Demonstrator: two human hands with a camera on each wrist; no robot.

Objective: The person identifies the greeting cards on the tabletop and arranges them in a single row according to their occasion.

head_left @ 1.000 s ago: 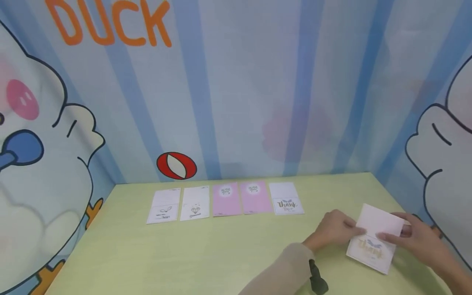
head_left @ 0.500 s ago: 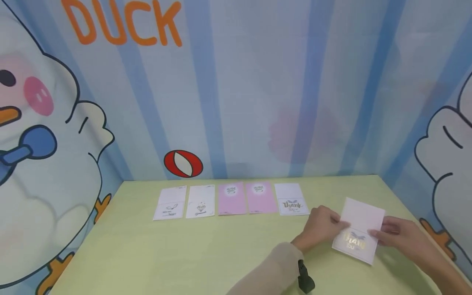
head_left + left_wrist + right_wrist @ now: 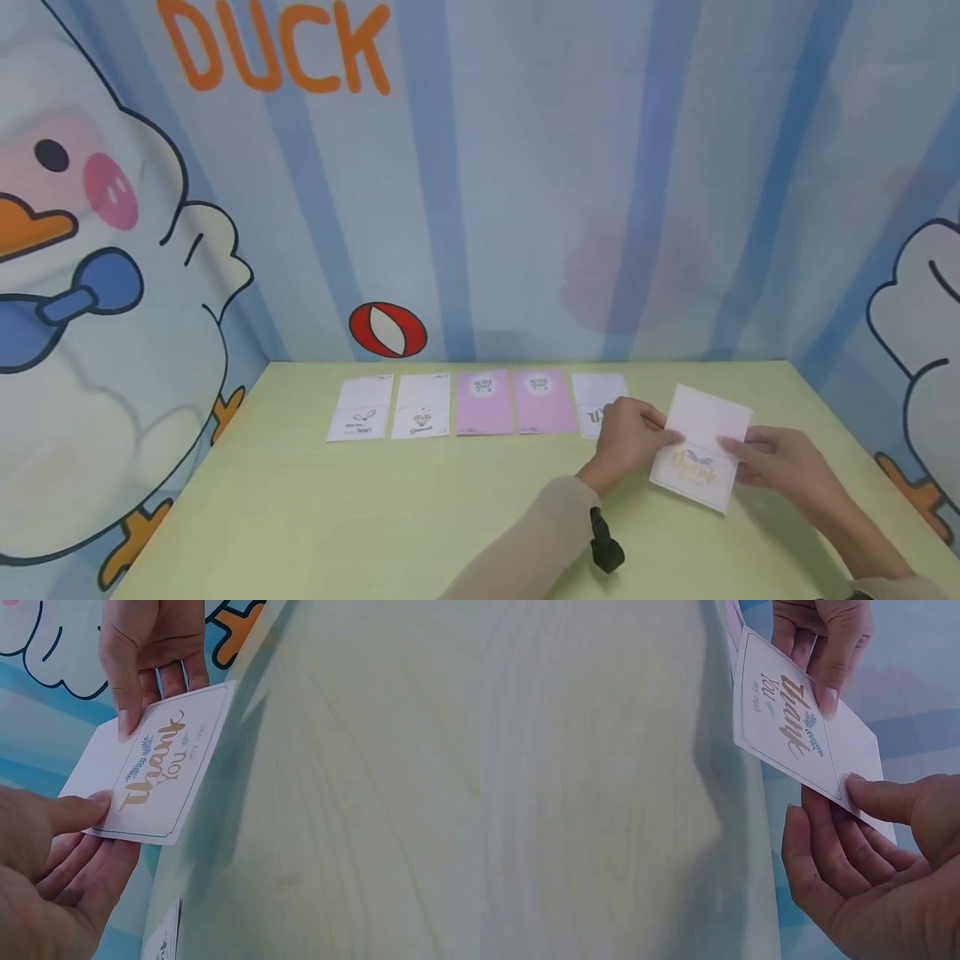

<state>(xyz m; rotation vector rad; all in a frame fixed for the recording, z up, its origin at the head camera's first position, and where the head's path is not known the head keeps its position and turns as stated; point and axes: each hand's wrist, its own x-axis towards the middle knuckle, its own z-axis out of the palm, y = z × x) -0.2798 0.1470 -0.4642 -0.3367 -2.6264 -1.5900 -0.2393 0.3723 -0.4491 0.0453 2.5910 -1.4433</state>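
A white greeting card (image 3: 697,446) with gold "Thank You" lettering is held tilted above the right part of the table. My left hand (image 3: 630,437) pinches its left edge, thumb on the printed face and fingers behind. On the opposite edge my right hand (image 3: 787,471) pinches it the same way. The left wrist view shows both thumbs on the front of the card (image 3: 169,761), and its shadow falls on the table. Just behind my left hand lies another white thank-you card (image 3: 592,392), partly hidden by that hand.
Along the back of the pale yellow table (image 3: 375,517), a row continues leftward with two pink cards (image 3: 483,417) (image 3: 545,412), a white diamond card (image 3: 422,400) and a white heart card (image 3: 362,404). A duck-printed backdrop (image 3: 510,208) stands behind and beside the table.
Both hands have carried the card leftward and slightly toward the back, closer to the row. My left hand now covers part of the rightmost card. The head view has shifted to the left.
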